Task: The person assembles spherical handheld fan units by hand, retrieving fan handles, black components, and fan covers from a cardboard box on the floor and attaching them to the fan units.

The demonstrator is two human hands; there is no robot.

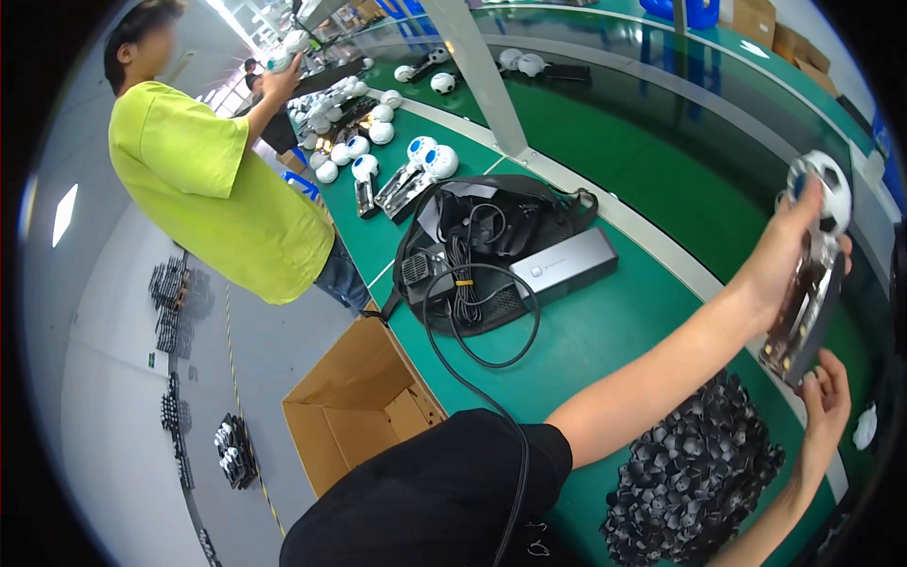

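Note:
My left hand [789, 241] reaches far to the right, its fingers closed round the upper part of a soccer-ball-headed device [803, 307]. The device has a white-and-black ball on top and a long dark body with a shiny, open-looking side, and it is tilted with its lower end toward me. At that lower end is my right hand [827, 399], thumb and fingers bent together against the end. What sits between those fingertips is too small to make out. Below the device, a large heap of small black plastic parts [694, 468] lies on the green bench [567, 359].
A black bag [482, 250] with a coiled cable and a silver-grey box [567, 266] lies mid-bench. More ball-headed devices [416, 175] are beyond it. An open cardboard box [350, 406] stands left of the bench. A person in a yellow-green shirt [208, 189] works at the far left. A green conveyor [605, 142] runs alongside.

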